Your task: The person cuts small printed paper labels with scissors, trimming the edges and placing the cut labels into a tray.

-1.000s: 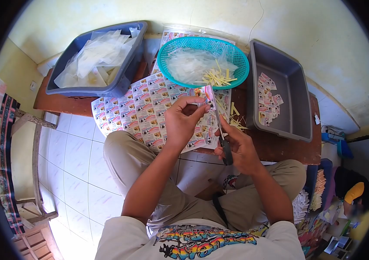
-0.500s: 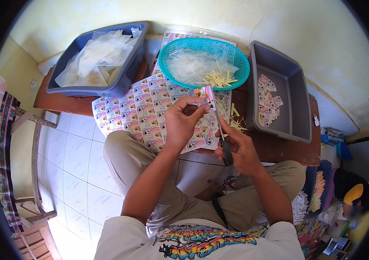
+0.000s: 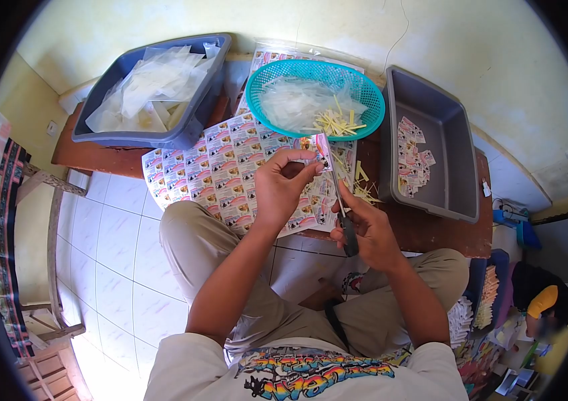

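My left hand pinches a small printed paper label between thumb and fingertips. Closed round black-handled scissors, my right hand holds the blades pointing up along the label's right edge. Beneath both hands lie printed sheets covered with rows of the same label design. Thin yellowish offcut strips are scattered to the right of the label, beside the scissors.
A teal basket holds clear plastic pieces and yellowish strips. On its left, a blue-grey tub contains translucent plastic sheets. The grey tray at right has cut labels inside. Another person is at far right.
Both hands, the label and the scissors keep nearly the same position. The view has shifted very slightly.
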Demonstrator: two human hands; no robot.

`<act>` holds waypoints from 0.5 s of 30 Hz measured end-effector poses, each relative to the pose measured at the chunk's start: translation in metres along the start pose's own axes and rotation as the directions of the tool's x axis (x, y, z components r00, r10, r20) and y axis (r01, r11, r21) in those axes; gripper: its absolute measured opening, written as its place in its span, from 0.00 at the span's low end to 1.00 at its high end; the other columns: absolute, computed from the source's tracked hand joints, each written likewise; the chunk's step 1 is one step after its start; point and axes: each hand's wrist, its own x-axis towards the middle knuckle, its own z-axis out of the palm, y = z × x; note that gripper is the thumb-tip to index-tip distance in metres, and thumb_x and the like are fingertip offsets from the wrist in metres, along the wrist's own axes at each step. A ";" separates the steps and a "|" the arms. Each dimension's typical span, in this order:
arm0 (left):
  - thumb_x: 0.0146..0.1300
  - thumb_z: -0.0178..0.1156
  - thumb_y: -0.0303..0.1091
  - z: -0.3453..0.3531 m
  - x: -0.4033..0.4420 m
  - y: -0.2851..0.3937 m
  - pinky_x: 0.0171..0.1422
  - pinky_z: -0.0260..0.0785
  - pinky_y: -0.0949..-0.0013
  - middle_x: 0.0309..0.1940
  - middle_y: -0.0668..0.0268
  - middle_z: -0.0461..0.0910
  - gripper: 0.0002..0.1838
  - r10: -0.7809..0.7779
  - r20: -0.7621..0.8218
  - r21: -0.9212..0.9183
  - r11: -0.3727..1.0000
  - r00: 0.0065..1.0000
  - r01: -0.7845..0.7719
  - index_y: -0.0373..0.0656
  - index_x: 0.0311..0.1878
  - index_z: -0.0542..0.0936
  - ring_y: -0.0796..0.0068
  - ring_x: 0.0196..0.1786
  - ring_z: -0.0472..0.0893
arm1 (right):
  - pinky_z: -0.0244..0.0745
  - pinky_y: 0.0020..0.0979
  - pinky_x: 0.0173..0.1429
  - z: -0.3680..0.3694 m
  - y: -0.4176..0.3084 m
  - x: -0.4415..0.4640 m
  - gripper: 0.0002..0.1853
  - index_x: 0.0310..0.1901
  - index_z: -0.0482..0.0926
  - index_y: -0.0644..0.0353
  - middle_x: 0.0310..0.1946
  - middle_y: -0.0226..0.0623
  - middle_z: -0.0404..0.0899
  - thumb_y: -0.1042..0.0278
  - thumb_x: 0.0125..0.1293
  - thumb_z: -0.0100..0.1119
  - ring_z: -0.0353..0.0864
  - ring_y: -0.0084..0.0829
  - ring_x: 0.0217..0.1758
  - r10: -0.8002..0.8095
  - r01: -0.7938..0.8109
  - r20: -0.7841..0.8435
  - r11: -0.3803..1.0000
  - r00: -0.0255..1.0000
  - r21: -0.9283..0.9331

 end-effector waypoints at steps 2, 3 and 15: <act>0.66 0.74 0.19 0.000 0.000 0.000 0.47 0.84 0.73 0.40 0.61 0.91 0.12 -0.004 -0.001 -0.004 1.000 1.000 0.004 0.33 0.51 0.86 0.76 0.42 0.90 | 0.86 0.24 0.43 0.000 0.000 0.000 0.48 0.85 0.61 0.52 0.55 0.36 0.77 0.78 0.66 0.76 0.78 0.18 0.44 0.006 -0.006 -0.003 1.000 1.000 -0.014; 0.66 0.74 0.19 0.000 -0.001 0.001 0.47 0.84 0.73 0.40 0.61 0.91 0.12 0.000 0.002 -0.002 1.000 1.000 0.000 0.33 0.52 0.86 0.76 0.42 0.90 | 0.86 0.24 0.43 -0.001 0.001 0.000 0.48 0.85 0.61 0.52 0.55 0.36 0.77 0.78 0.66 0.76 0.78 0.18 0.44 0.006 -0.007 -0.002 1.000 1.000 -0.015; 0.66 0.75 0.20 0.000 -0.001 0.002 0.47 0.84 0.73 0.40 0.61 0.91 0.12 -0.005 0.001 -0.012 1.000 1.000 0.005 0.33 0.52 0.87 0.76 0.42 0.90 | 0.85 0.25 0.49 0.000 0.000 0.000 0.49 0.85 0.61 0.52 0.56 0.35 0.76 0.77 0.65 0.77 0.79 0.20 0.49 0.023 -0.023 -0.007 1.000 1.000 -0.010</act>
